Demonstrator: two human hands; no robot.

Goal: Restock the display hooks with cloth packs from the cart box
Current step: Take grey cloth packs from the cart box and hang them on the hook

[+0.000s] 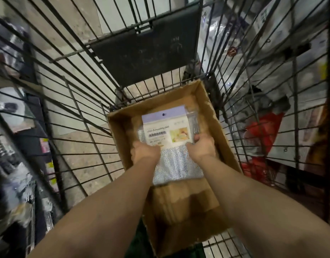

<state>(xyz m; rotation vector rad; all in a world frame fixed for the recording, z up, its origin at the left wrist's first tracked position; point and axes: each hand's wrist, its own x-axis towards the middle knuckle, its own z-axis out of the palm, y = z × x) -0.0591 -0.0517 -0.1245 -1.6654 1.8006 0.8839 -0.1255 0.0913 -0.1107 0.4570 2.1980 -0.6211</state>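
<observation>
- Shelving on the far left was motion-blurred; you could not make out any display hooks from it.
- Cart (pixel 71 101) wire sides ran all around your view, with the cardboard box (pixel 212 112) sitting on its floor, flaps open.
- Your left hand (pixel 144 152) was down in the box, at the left edge of the cloth packs (pixel 169 138); fingers were curled under or behind the edge, so grip was likely but I cannot tell for certain.
- Packs lay flat in the far half of the box, purple header card pointing away from you, silver mesh cloth showing below the label.
- More than one pack seemed stacked there; edges of others showed at the right side.
- Your right hand (pixel 202 148) was closed on the right edge of the top pack, thumb on top, fingers wrapped over the side.
- Risks: slippery plastic sleeves could slide apart if you lifted a stack by the edges alone, dropping some back in.
- Packs could snag on the box wall or cart wires on the way up.
- Red bag (pixel 266 131) and clutter sat outside the cart on the right.
</observation>
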